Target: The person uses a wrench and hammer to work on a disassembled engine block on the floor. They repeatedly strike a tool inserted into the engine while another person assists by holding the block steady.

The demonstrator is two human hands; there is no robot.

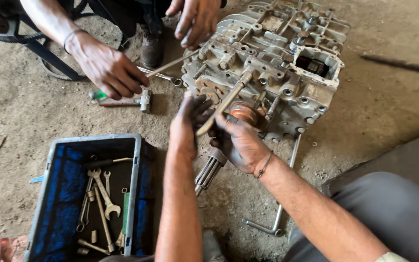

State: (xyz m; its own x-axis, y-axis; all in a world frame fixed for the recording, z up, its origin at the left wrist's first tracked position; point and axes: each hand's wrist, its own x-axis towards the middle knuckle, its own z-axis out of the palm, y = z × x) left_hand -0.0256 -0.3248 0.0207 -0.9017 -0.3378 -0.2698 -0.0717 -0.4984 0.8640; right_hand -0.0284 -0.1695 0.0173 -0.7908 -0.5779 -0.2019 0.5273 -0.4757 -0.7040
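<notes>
The fingertips of the left hand (188, 116) are hidden where they press against the grey metal casing (272, 63), so how far they are curled cannot be told; the right hand (238, 140) is seen closed around a long metal rod (226, 103), which slants up from the grip to a socket end seated on the casing, just above a coppery round part (245, 112); a splined shaft (209, 170) is partly covered by both forearms. Across the casing, a co-worker's hand (107, 68) is closed on a green-handled screwdriver (144, 77), the other co-worker's hand (195, 19) is cut off by the top edge; a hammer (127, 101) lies on the dirt floor (20, 97); spanners are dimly made out in the blue crate (42, 194); a bent bar (280, 213) lies near the knee.
</notes>
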